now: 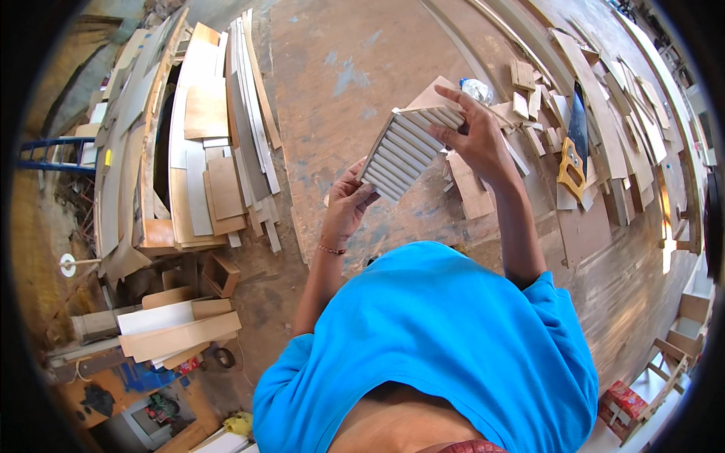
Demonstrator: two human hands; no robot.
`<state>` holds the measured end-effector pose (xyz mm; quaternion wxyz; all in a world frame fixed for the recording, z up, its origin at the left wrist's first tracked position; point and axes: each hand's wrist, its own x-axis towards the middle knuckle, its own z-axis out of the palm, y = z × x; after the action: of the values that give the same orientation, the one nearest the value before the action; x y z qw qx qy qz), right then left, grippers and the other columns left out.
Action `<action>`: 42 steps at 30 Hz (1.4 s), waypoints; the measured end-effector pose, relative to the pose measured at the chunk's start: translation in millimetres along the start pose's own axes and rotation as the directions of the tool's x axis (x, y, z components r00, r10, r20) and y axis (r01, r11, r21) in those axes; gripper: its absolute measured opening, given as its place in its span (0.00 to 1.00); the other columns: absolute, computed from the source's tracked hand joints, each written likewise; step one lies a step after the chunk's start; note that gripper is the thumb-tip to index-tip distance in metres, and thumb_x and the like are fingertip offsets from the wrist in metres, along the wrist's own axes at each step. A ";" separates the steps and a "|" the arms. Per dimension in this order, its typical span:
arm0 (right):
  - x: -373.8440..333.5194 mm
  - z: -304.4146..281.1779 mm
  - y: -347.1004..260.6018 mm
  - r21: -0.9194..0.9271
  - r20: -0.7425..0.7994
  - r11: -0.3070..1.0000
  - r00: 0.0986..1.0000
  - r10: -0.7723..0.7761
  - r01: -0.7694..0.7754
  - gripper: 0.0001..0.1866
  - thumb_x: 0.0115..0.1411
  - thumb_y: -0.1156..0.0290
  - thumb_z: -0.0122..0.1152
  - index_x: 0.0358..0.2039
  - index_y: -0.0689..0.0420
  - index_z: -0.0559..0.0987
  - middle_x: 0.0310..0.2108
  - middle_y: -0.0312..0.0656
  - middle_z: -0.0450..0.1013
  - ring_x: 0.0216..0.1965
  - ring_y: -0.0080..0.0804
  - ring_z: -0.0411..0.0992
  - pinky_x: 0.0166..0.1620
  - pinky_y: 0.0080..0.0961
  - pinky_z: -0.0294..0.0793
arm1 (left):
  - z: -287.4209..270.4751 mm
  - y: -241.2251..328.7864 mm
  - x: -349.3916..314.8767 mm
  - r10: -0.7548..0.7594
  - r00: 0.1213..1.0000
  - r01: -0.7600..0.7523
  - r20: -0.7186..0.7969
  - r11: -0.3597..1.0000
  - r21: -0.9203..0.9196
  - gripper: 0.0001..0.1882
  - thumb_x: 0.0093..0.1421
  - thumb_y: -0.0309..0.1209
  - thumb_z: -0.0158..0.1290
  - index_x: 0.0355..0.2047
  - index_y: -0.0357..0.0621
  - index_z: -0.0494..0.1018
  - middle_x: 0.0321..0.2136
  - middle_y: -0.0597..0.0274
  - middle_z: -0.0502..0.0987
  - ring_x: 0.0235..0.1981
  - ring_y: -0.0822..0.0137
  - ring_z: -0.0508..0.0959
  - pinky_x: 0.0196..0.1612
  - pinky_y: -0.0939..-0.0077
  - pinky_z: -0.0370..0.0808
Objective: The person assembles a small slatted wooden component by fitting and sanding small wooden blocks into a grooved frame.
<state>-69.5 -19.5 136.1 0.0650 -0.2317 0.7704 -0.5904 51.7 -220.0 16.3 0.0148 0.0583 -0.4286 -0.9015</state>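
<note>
A small slatted wooden panel [404, 155], pale with a row of parallel slats, is held tilted above the brown worktable [332, 98]. My left hand [349, 200] grips its lower left corner, thumb in front and the other fingers partly behind. At the upper right end, my right hand [479, 140] holds the panel between the thumb and the fingers, with the index finger stretched over the top edge. A flat light board [440, 92] shows just behind the panel's top, partly hidden. Under my right wrist lies another flat wooden offcut [470, 192].
A handsaw [575, 147] with a yellow handle lies among wood offcuts on the right. Near my right hand is a clear plastic bottle [476, 90] with a blue cap. Stacked boards [204, 113] line the left; more planks [177, 328] sit lower left. A red box [623, 408] stands lower right.
</note>
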 end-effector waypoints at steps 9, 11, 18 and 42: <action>20.1 15.6 12.5 -0.199 0.208 0.980 0.978 0.017 0.025 0.19 0.49 0.75 0.61 0.43 0.62 0.73 0.31 0.42 0.75 0.34 0.23 0.72 0.39 0.20 0.70 | -15.3 -11.7 13.1 0.126 0.992 -0.124 0.031 0.848 0.516 0.33 0.52 0.20 0.53 0.56 0.30 0.51 0.56 0.47 0.57 0.59 0.57 0.57 0.58 0.67 0.57; 21.8 19.6 19.1 -0.223 0.241 0.974 0.970 0.016 0.040 0.18 0.49 0.76 0.61 0.42 0.62 0.74 0.31 0.42 0.75 0.34 0.23 0.72 0.39 0.20 0.70 | -18.9 -11.1 21.7 0.150 0.988 -0.147 0.038 0.831 0.537 0.33 0.52 0.19 0.53 0.56 0.31 0.52 0.55 0.47 0.58 0.58 0.58 0.58 0.58 0.67 0.58; 26.1 37.7 69.7 -0.043 0.272 0.996 0.961 -0.057 0.072 0.14 0.45 0.75 0.62 0.35 0.61 0.76 0.27 0.47 0.75 0.29 0.31 0.74 0.33 0.26 0.71 | -24.5 -11.4 43.4 0.167 0.985 -0.143 0.034 0.698 0.702 0.31 0.50 0.16 0.52 0.55 0.31 0.55 0.54 0.51 0.61 0.57 0.61 0.61 0.56 0.70 0.61; 0.0 49.8 112.7 0.085 0.233 0.993 0.970 0.064 -0.086 0.22 0.41 0.80 0.62 0.42 0.58 0.75 0.34 0.44 0.75 0.37 0.30 0.73 0.39 0.24 0.72 | -19.0 -28.3 41.0 0.108 0.989 0.064 -0.105 0.332 0.941 0.20 0.50 0.19 0.51 0.46 0.35 0.68 0.38 0.50 0.76 0.40 0.67 0.77 0.38 0.79 0.72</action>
<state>-82.5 -41.4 15.6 0.1867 -0.2660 0.7372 -0.5924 13.9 -219.9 -21.3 0.0227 0.1172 -0.8688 -0.4805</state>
